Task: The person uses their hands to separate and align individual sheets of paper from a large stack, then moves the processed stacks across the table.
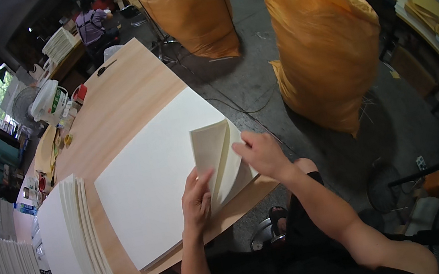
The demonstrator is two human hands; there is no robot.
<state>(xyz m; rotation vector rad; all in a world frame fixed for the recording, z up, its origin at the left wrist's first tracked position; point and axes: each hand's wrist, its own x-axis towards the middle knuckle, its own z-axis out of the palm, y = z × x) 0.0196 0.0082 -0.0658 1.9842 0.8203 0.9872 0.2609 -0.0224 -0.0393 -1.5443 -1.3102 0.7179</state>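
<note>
Both hands are on a cream booklet of folded paper, held tilted over the near right part of a large white sheet. My left hand grips its lower left side, thumb on the front and fingers partly hidden. My right hand is closed at the right edge, pinching a leaf that bows away and leaves a narrow gap down the middle. The white sheet lies on a wooden table; its near edge looks thick, like a few layers.
At left stand a stack of white folded sheets and another pile. Farther back are a white bucket, scissors and a person at another table. Two orange sacks stand on the floor beyond the table's right edge.
</note>
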